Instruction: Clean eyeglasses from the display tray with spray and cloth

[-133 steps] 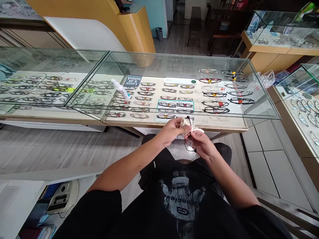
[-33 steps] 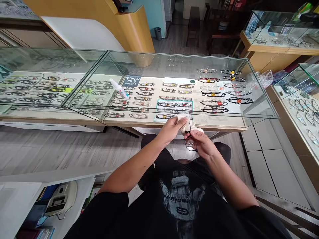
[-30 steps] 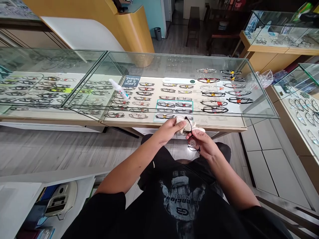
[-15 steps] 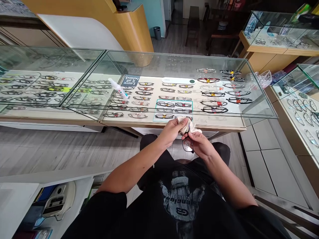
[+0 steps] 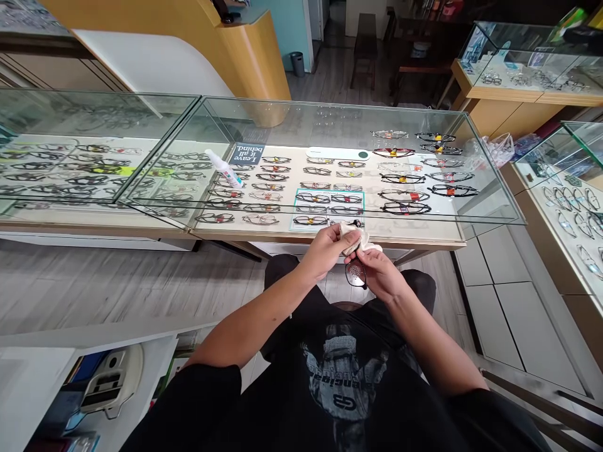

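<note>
A pair of dark-framed glasses (image 5: 355,274) hangs between my hands in front of the display case, with droplets on the lens that shows. My right hand (image 5: 378,267) pinches the frame near its middle. A cream-white cloth (image 5: 351,238) is wrapped round the other lens, which it hides. My left hand (image 5: 328,249) is closed on this cloth, thumb on top and fingers behind. One loose end of the cloth lies over the fingertips of my right hand.
A white spray bottle (image 5: 223,168) stands on the glass display case (image 5: 330,235), left of my hands. Several rows of glasses lie inside under the glass. At right stands another glass case (image 5: 575,188); below left is a white shelf unit (image 5: 155,370) holding odds and ends.
My left thumb and the cloth have shifted slightly to the right and down over the wrapped lens. My right hand keeps its hold on the glasses.
</note>
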`<action>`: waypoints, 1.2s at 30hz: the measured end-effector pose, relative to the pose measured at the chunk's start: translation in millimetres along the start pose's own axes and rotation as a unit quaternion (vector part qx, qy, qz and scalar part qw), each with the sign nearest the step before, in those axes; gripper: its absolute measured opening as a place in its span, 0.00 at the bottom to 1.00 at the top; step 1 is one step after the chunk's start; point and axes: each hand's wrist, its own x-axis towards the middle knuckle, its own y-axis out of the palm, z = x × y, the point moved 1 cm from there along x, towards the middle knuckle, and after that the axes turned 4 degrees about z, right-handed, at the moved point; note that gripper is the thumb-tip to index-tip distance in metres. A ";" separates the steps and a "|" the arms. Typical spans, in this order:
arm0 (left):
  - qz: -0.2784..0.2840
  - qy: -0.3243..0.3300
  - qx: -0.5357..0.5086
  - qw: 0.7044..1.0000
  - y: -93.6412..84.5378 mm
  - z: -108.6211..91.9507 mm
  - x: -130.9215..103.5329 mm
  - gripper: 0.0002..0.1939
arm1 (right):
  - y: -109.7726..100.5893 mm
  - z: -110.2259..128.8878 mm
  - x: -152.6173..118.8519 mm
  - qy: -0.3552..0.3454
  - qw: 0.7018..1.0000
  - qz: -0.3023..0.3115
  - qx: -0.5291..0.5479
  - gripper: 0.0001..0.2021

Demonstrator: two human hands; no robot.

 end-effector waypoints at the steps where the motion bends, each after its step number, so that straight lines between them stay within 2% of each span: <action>1: -0.003 0.002 0.001 1.000 0.4 0.6 1.0 0.24 | -0.1 -0.5 -0.3 -0.002 1.000 -0.002 0.001 0.19; 5: 0.021 -0.017 -0.016 1.000 -5.7 -4.6 3.4 0.27 | -4.6 2.8 -2.6 0.011 1.000 -0.012 0.012 0.19; 8: 0.049 -0.041 -0.041 0.997 -12.5 -11.5 1.4 0.25 | -8.7 7.6 -4.0 0.018 0.999 -0.020 0.023 0.18; 11: 0.044 -0.044 -0.047 0.997 -14.6 -14.2 -2.6 0.23 | -8.7 8.2 -4.1 0.013 0.999 -0.021 0.034 0.17; 14: 0.044 -0.038 -0.035 0.998 -9.6 -9.9 -4.8 0.24 | -4.6 3.4 -2.8 0.006 0.999 -0.014 0.035 0.16; 20: -0.016 -0.010 -0.032 0.999 2.7 2.0 0.7 0.26 | 0.1 -5.6 -1.0 0.006 1.000 -0.007 0.023 0.19; 23: -0.008 -0.027 -0.052 0.998 2.3 1.6 3.9 0.27 | -1.5 -3.4 -1.6 0.000 0.999 -0.012 0.031 0.18; 28: 0.005 -0.058 -0.094 0.994 -10.1 -5.8 0.3 0.25 | -5.1 4.6 -5.2 -0.009 1.000 -0.020 0.018 0.17; 33: 0.003 -0.078 -0.076 0.994 -28.7 -12.7 -10.6 0.22 | -5.7 11.8 -16.7 0.013 1.000 0.001 0.013 0.17; 36: 0.002 -0.093 -0.063 0.994 -39.2 -14.3 -16.4 0.22 | -6.2 22.2 -26.2 -0.002 1.000 -0.008 0.028 0.15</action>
